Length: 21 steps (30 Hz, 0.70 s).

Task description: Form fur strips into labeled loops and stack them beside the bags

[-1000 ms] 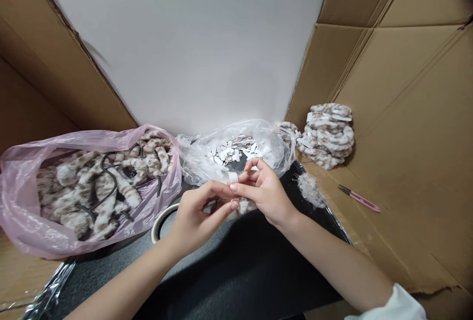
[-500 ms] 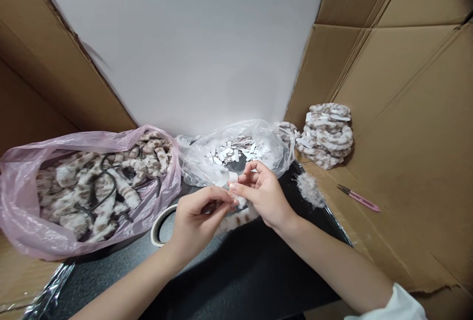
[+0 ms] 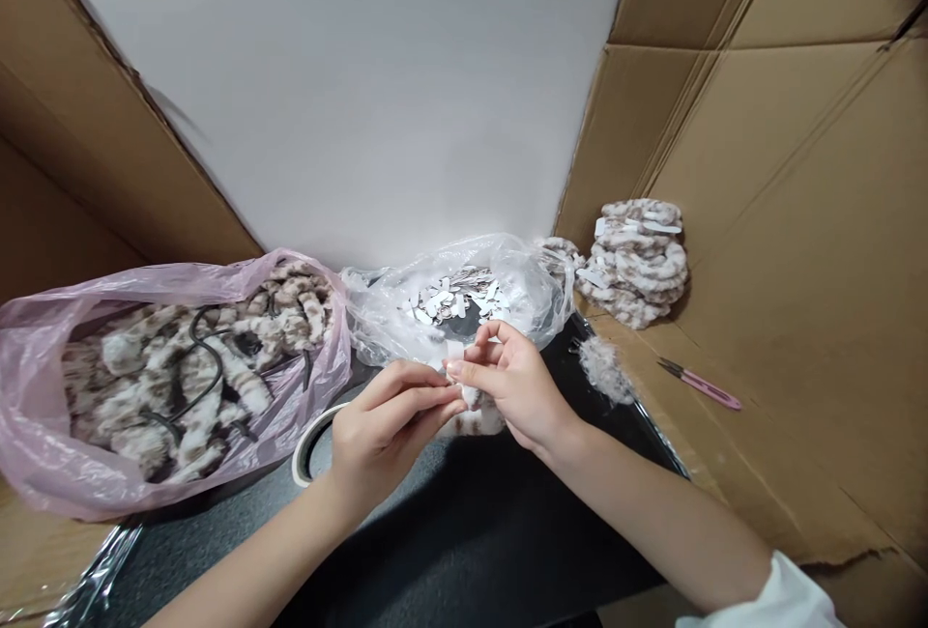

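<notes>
The right hand (image 3: 533,401) pinches a white tag (image 3: 454,351), likely steadying it near the furry band (image 3: 475,419); the left hand's (image 3: 373,430) fingers bunch close, grip unclear.

We're getting soft, muted light here, brightest low on the pale panel (image 3: 377,97). Deep shadow spreads across the dark table surface (image 3: 464,522), glints catch the clear plastic bag (image 3: 536,304), the upper-right corner darkens, and we see wide-angle stretching toward the edges, with fine detail soft at the fingertips (image 3: 460,394).
</notes>
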Each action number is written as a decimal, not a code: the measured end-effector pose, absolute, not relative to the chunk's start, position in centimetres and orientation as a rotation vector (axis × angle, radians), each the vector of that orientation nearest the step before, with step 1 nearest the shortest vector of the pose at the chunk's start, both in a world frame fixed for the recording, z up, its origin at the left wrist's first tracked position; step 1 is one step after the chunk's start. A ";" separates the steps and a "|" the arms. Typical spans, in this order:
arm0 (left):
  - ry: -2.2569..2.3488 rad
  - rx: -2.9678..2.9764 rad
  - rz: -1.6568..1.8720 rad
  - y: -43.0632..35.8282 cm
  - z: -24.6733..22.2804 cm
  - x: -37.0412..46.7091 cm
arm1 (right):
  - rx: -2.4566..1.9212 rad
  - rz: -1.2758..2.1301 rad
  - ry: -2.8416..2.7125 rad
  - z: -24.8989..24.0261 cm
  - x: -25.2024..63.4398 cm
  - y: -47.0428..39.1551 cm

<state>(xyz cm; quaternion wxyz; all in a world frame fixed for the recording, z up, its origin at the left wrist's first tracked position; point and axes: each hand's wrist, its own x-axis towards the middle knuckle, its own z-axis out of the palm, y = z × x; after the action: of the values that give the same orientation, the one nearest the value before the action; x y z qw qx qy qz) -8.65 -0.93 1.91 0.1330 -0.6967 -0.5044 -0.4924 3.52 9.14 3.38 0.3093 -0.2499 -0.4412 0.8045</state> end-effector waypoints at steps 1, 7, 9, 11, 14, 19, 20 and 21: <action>-1.443 -2.048 -1.392 -0.9 1.9 -8.7 | -0.668 2.127 -1.169 3.4 3.5 9.2; -1.424 -2.136 -1.181 -0.8 2.0 -9.4 | -0.699 2.128 -1.167 3.5 3.4 9.6; -1.466 -2.161 -1.145 -0.8 2.0 -9.7 | -0.698 2.122 -1.160 3.5 3.3 9.8; -1.520 -2.192 -1.145 -0.7 2.1 -9.9 | -0.699 2.110 -1.169 3.4 3.2 10.0; -1.634 -2.213 -1.183 -0.5 2.1 -10.0 | -0.712 2.079 -1.229 3.1 3.0 10.2; -1.921 -2.133 -1.318 -0.1 2.0 -9.7 | -0.683 1.964 -1.401 2.4 3.0 10.8; -1.961 -2.138 -1.344 -0.1 2.0 -9.7 | -0.674 1.940 -1.444 2.3 3.0 11.0; -1.992 -2.145 -1.370 -0.1 2.0 -9.7 | -0.666 1.922 -1.480 2.2 3.0 11.1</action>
<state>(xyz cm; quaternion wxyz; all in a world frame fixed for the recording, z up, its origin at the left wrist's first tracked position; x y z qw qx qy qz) -9.69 -0.09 1.97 -0.0454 -0.6630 -0.6157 -0.4235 3.05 11.06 2.25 0.3081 -0.2518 -0.5596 0.7270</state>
